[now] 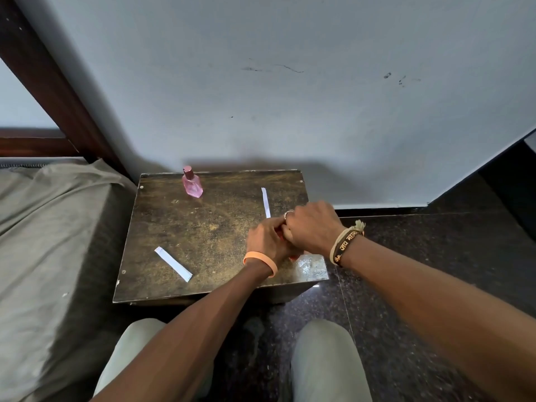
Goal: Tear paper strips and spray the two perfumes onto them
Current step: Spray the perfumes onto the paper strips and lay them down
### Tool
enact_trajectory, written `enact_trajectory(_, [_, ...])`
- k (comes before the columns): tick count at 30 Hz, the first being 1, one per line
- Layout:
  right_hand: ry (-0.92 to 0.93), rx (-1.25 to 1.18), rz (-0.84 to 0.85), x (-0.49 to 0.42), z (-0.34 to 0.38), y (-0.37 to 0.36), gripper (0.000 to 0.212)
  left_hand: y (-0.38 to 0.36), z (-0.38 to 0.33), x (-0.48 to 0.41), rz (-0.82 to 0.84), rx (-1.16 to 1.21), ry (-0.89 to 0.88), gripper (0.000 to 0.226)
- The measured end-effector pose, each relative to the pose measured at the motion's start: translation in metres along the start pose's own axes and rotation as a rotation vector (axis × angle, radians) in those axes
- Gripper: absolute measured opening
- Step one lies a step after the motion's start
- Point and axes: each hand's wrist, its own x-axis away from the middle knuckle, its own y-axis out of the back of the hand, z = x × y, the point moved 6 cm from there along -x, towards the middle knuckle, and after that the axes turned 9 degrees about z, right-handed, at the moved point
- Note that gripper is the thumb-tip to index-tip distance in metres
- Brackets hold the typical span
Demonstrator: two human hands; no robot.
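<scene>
Wall, pale and scuffed, backs a dark floor, a grey bed at left and a worn tabletop. Over its near right corner the left hand and right hand meet, fingers curled; red shows between them, but whether either grip is clamped on it I cannot tell. Pink bottle stands upright at the far left corner; one strip lies near left, another strip far right, just beyond the hands.
</scene>
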Motion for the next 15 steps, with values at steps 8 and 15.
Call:
enact_trajectory(8, [-0.024, 0.029, 0.08, -0.003, 0.002, 0.0, 0.034, 0.002, -0.007, 0.001, 0.035, -0.048, 0.003, 0.032])
enact_trajectory(15, [0.197, 0.19, 0.015, 0.006, 0.003, 0.007, 0.031, 0.003, -0.008, 0.003, 0.045, -0.045, 0.03, 0.028])
